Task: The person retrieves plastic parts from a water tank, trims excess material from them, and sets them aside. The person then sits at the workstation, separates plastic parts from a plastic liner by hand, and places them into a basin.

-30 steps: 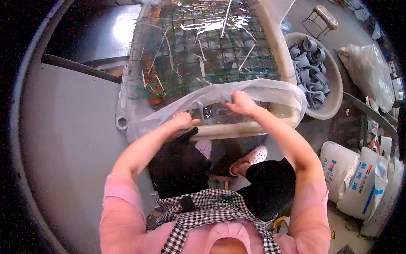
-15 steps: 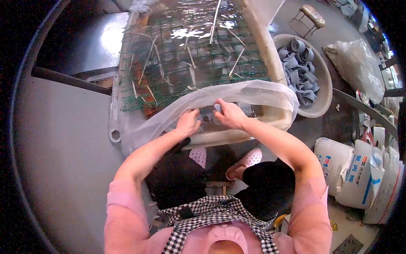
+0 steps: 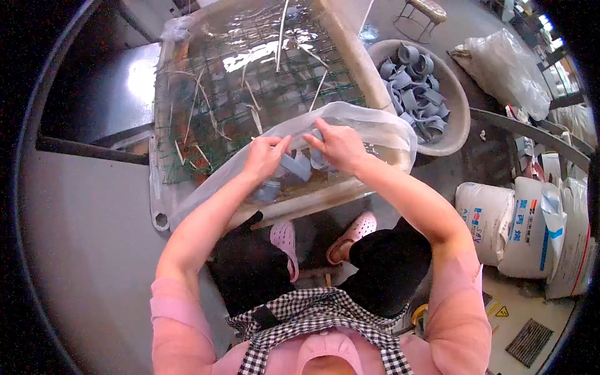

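My left hand (image 3: 265, 156) is closed in a pinch at the near end of the water tub (image 3: 353, 53), beside the white mesh cloth (image 3: 365, 117); what it pinches is hard to make out. Just right of it, my right hand (image 3: 339, 146) has its fingers curled round a grey plastic piece, partly hidden by the fingers. Between and below the hands, more grey pieces (image 3: 296, 165) show at the water inside the cloth's loop. Green netting (image 3: 219, 94) with pale strips spans the water beyond.
A round basin (image 3: 459, 94) of grey curved pieces stands right of the tub. Farther right are a plastic bag (image 3: 509, 69), a stool (image 3: 427, 9) and white printed sacks (image 3: 528, 228). A grey panel (image 3: 94, 250) lies left, with a wrench-shaped bar (image 3: 157, 187) beside the tub.
The view has shifted, so the tub appears farther left. My hands have come closer together, and more grey pieces now show between and below them.
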`<state>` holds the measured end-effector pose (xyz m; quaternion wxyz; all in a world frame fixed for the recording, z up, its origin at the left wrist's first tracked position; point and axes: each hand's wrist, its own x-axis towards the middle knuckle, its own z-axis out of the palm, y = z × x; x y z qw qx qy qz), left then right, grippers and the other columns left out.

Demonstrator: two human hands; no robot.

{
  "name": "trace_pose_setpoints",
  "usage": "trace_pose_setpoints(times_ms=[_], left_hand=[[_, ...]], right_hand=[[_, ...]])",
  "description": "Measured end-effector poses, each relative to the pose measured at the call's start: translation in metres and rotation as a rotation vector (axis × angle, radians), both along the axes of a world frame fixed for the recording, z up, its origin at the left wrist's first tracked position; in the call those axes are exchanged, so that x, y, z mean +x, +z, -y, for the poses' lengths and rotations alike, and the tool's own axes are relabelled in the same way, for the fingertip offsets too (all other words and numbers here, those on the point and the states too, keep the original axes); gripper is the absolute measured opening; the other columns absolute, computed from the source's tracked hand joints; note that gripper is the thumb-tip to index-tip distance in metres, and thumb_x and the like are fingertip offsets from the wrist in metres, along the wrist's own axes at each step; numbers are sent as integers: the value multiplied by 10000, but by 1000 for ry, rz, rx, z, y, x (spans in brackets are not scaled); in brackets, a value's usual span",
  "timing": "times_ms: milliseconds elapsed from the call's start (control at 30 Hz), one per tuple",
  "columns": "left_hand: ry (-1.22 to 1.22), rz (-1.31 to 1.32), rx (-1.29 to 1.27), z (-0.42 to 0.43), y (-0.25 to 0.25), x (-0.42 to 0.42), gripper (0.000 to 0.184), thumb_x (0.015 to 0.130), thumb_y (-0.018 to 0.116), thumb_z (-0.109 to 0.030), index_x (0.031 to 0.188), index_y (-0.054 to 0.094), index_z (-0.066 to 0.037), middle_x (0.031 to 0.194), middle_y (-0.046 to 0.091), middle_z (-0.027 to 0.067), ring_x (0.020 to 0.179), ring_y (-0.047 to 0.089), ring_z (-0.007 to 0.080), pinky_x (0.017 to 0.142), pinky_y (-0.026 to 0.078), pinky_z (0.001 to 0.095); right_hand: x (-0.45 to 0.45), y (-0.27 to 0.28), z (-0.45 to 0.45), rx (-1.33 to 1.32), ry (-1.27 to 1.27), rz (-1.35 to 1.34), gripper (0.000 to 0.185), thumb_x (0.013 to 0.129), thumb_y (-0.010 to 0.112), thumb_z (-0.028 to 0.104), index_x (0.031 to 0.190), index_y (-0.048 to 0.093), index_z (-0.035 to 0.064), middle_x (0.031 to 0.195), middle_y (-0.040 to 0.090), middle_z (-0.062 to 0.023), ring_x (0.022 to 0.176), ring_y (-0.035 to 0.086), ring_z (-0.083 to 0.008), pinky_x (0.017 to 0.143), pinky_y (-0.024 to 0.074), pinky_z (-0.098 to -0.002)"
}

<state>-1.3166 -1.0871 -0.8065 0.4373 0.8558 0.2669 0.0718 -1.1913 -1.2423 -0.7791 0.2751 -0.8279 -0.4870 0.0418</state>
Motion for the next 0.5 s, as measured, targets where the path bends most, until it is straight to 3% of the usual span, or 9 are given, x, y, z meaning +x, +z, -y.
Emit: trace_pose_setpoints(times_ms=[200,367,500], left_hand=[[332,-92,-267,-4,5,38,534,820,526,-469,563,589,-5,457,501,58,397,491,163,406,383,323],[313,-122,-378,13,48,54,574,822,500,-520,544,518,-18,436,433,35,337,401,142,331,318,308],[185,-165,-321,14,66,65,639,819,433,-605,585,544,-21,449,423,17,356,404,122,350,318,290]], right_hand=[[21,28,0,-48,13,-85,373,833,526,418,906,492,55,715,575,-177,728,556,-378,614,436,-434],[24,21,10,24,229,-28,431,795,545,480,899,506,64,815,606,-172,776,585,-356,656,461,-451],[24,25,14,-122,163,-45,332,753,614,350,887,500,68,760,605,-168,748,589,-362,655,473,-446]])
